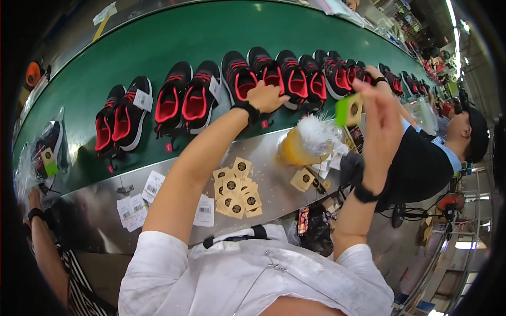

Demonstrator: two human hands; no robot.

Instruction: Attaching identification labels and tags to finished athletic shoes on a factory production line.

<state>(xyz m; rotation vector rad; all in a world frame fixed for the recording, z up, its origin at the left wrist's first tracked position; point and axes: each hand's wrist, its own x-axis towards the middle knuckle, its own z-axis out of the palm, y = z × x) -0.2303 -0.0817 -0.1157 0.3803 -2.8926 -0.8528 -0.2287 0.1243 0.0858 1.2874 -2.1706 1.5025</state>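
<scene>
Fingers (282,98) of my left hand (266,96) are curled down onto a black-and-red shoe (238,79) on the green conveyor belt (158,42); whether they actually clasp the shoe I cannot tell, since the hand hides the contact. My right hand (380,124) is raised above the steel table edge (105,210), its fingers pinched on a small green-and-tan card tag (349,110), held upright just above a yellow container (295,150) topped with a tuft of white plastic fasteners (316,132). The shoe under my left hand lies in a long row of like shoes (295,79) that runs along the belt from left to right, several bearing white paper labels (143,100). On the steel table, between my forearms, lies a loose pile of tan card tags (237,192) with dark round centres; white barcode slips (132,210) lie to its left. At my far left, another person's arm (45,247) rests by a shoe in a clear bag (45,152). At my right, a co-worker in a dark cap (477,134) reaches toward the belt.
</scene>
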